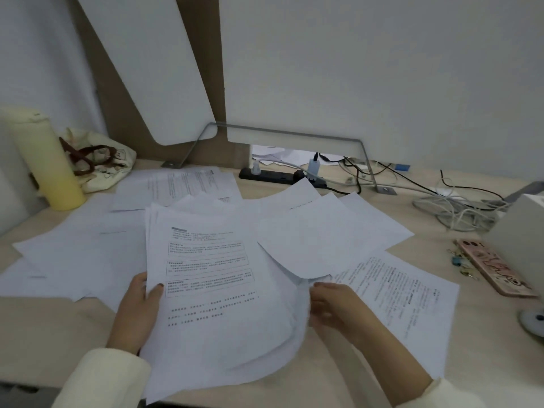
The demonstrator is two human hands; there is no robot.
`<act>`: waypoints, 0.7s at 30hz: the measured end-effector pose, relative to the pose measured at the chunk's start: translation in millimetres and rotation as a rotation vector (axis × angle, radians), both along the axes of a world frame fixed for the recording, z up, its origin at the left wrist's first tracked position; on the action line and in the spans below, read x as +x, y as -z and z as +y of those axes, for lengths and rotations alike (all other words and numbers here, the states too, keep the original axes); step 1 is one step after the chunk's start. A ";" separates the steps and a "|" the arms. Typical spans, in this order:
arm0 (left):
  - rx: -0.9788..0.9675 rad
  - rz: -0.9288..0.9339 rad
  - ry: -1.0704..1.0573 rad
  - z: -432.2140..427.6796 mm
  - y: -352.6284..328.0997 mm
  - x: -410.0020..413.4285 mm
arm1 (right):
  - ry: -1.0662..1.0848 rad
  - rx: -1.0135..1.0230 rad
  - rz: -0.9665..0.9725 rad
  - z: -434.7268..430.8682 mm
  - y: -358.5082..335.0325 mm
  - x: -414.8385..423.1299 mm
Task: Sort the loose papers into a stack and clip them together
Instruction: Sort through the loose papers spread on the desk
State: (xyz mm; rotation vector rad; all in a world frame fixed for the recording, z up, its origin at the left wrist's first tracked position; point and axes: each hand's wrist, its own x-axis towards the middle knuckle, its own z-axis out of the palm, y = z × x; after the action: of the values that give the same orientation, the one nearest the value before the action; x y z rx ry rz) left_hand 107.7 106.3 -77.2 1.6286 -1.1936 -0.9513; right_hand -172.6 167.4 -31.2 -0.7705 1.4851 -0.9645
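A sheaf of printed white papers (212, 290) sits in front of me, its top sheet carrying boxed text. My left hand (141, 307) grips its left edge, thumb on top. My right hand (335, 304) is at the sheaf's right edge, fingers against the curled sheets there. Another blank sheet (312, 245) overlaps the sheaf's upper right corner. Loose sheets lie spread over the desk: blank ones at the left (76, 254), printed ones at the back (182, 187) and a printed page at the right (406, 295). Small binder clips (459, 262) lie at the right, beside a phone.
A yellow bottle (50, 166) and a cloth bag (100, 160) stand at the back left. A black power strip (276, 175) and tangled cables (453, 207) run along the back. A pink-cased phone (494, 266) and a white box (521, 231) sit at the right.
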 end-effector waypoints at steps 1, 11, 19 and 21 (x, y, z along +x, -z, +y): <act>0.000 0.002 0.000 0.2 0.4 0.4 | -0.047 0.006 0.094 0.8 1.7 6.0; 0.029 0.009 0.009 -0.5 0.9 3.1 | -0.109 -0.001 0.181 -1.6 -8.7 20.8; 0.015 0.052 -0.003 0.2 -0.5 2.2 | -0.213 -0.285 0.555 19.6 -74.5 8.8; 0.008 0.074 0.004 1.3 -2.9 0.7 | -0.209 -0.355 0.675 24.7 -94.5 4.5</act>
State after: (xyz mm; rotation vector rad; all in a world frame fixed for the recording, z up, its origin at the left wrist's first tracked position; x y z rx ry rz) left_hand 108.4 107.6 -74.3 1.5850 -1.1444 -1.0113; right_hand -168.1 192.1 63.4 -1.5921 1.7670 -0.8553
